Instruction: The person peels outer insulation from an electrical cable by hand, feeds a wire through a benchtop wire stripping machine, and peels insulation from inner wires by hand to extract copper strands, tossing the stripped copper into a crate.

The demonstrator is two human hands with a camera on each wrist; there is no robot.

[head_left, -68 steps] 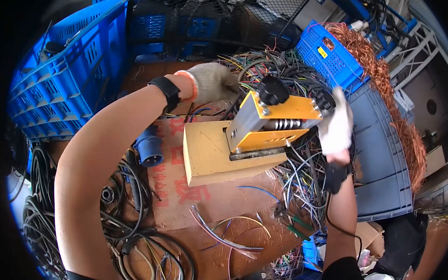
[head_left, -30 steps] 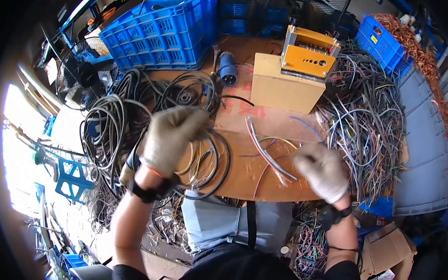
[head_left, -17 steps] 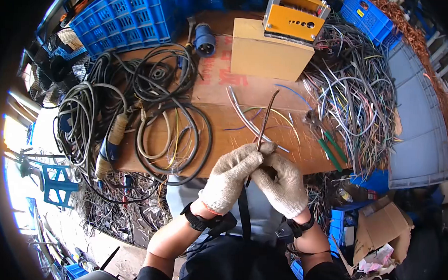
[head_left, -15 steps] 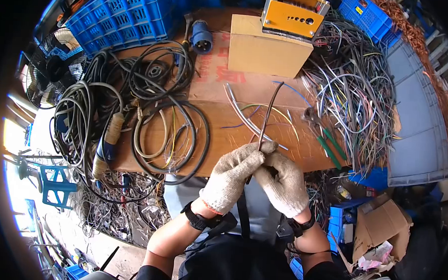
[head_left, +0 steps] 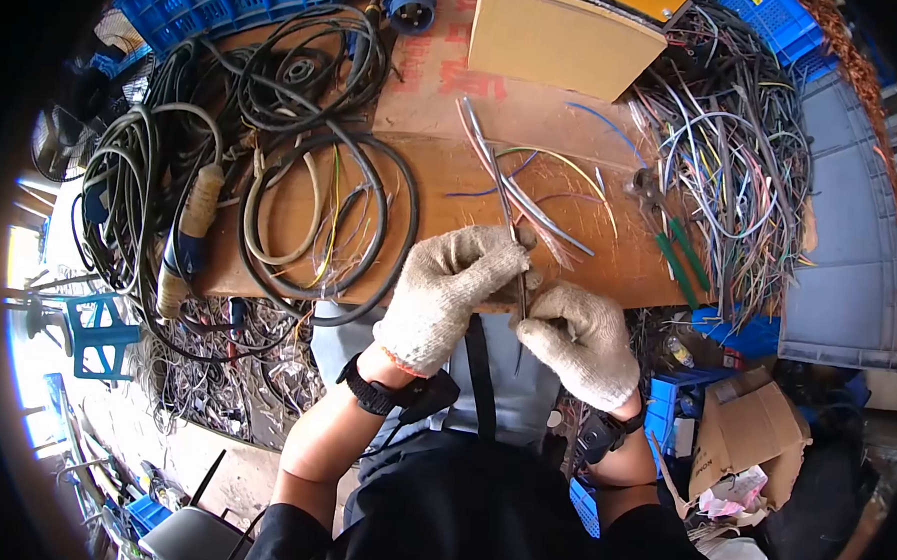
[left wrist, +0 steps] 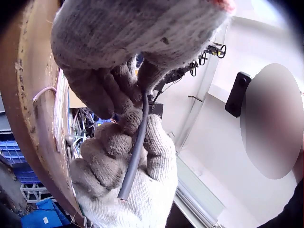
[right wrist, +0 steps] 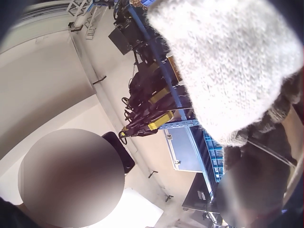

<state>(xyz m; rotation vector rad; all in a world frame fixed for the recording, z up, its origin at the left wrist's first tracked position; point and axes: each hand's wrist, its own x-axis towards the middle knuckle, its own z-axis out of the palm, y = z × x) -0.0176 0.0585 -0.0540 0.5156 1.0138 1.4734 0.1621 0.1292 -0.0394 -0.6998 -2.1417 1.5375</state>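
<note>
- A brown wooden counter (head_left: pixel 435 169) is carrying green-handled metal pliers (head_left: pixel 689 252) near its right edge.
- Over the near edge, the gloved left hand (head_left: pixel 438 298) is pinching a thin, dark cable (head_left: pixel 503 187), seemingly steadying it.
- The gloved right hand (head_left: pixel 586 346) is curling beside it; its grip cannot be told.

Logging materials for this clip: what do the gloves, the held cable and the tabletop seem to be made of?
Gloves: matte knitted yarn, probably cotton, judging by the ribbed loops.
Held cable: smooth, dark grey, softly shining sheath, likely rubber or plastic; its core can't be made out.
Tabletop: brown, slightly glossy and scuffed, perhaps varnished wood or plywood.
</note>
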